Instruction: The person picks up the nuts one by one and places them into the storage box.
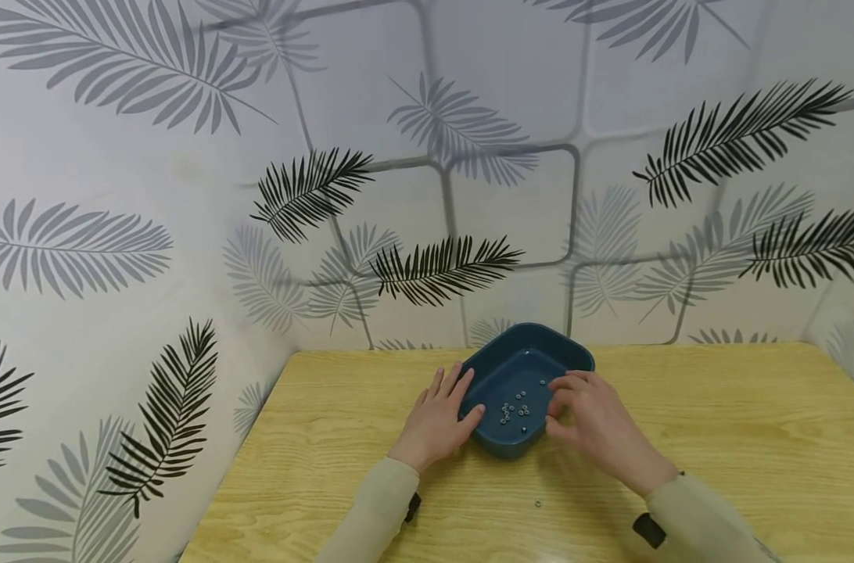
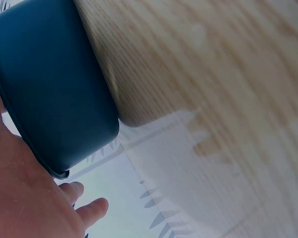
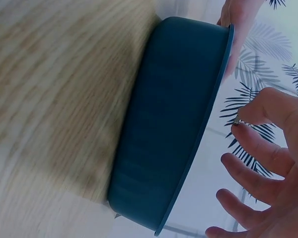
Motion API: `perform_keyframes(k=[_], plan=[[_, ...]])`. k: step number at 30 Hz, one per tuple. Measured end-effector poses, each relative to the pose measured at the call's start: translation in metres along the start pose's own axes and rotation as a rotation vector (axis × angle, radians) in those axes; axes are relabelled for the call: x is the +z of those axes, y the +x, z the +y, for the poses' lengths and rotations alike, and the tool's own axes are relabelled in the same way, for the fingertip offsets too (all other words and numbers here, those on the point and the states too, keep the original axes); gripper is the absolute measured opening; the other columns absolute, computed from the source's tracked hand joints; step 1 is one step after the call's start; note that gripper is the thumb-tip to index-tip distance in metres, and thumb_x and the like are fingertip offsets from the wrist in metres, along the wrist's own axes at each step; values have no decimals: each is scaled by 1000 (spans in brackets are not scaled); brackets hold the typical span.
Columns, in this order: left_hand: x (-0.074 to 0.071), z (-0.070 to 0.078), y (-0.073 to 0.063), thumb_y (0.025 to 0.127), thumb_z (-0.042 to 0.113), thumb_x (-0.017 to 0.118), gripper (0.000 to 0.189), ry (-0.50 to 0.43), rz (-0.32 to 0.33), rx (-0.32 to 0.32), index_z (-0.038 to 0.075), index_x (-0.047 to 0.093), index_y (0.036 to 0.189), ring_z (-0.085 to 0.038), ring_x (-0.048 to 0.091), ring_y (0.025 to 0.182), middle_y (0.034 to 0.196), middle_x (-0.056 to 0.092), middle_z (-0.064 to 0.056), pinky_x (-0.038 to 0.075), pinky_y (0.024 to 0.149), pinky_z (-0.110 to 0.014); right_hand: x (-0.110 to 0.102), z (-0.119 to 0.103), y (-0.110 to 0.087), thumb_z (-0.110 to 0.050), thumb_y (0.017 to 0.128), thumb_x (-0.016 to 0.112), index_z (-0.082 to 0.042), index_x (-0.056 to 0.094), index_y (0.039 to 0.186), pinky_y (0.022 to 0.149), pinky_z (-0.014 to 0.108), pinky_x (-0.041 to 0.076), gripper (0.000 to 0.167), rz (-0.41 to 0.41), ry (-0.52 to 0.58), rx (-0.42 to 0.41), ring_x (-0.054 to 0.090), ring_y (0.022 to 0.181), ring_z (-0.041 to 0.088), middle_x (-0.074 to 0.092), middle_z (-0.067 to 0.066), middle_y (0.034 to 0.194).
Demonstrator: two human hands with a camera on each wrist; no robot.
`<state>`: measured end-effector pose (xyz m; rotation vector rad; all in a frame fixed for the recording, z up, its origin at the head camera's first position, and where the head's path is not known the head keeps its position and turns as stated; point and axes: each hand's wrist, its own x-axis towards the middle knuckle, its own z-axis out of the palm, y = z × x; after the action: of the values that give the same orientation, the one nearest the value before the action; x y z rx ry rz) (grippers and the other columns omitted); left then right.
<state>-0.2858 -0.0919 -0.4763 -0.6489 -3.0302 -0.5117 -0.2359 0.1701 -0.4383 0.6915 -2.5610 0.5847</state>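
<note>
A dark blue plastic bin [image 1: 511,448] sits on the table, with several small metal nuts [image 1: 507,413] scattered over its floor. My left hand [image 1: 435,426] rests on the bin's left rim, fingers spread and thumb over the edge; the left wrist view has this hand [image 2: 27,193] beside the outer wall. At the right rim, my right hand [image 1: 596,422] is raised. In the right wrist view, its thumb and index finger pinch a tiny metal nut [image 3: 236,120], while the other fingers fan out loosely. Another nut [image 1: 538,503] lies on the table in front of the bin.
The light wood table [image 1: 328,438] runs up to a wall [image 1: 511,203] covered in a leaf pattern. Dark wrist devices [image 1: 649,530] sit at both sleeves.
</note>
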Motion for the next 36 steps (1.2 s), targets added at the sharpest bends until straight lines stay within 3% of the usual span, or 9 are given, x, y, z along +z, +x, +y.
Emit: perform_keyframes(k=[11, 22, 36], plan=[[1, -1, -1, 102, 59, 33, 68, -8, 5, 2, 27, 17, 160, -26, 3, 150, 165, 8, 1, 19, 116, -52, 7, 5, 21, -11, 78, 75, -16, 70, 70, 94, 57, 43, 10, 70, 5, 44, 56, 109, 41, 69, 14, 107], [0, 0, 0, 102, 59, 34, 68, -8, 2, -5, 28, 17, 160, -25, 2, 150, 165, 6, 3, 18, 116, -52, 22, 13, 39, -12, 80, 76, -7, 74, 78, 94, 59, 41, 6, 146, 80, 147, 54, 109, 43, 67, 18, 112], [-5, 5, -3, 103, 54, 36, 66, -10, 6, 6, 23, 21, 159, -29, 7, 150, 165, 10, -3, 21, 115, -54, 42, 12, 58, -17, 86, 74, -8, 76, 84, 96, 65, 36, 9, 60, 70, 227, 51, 115, 45, 66, 17, 118]])
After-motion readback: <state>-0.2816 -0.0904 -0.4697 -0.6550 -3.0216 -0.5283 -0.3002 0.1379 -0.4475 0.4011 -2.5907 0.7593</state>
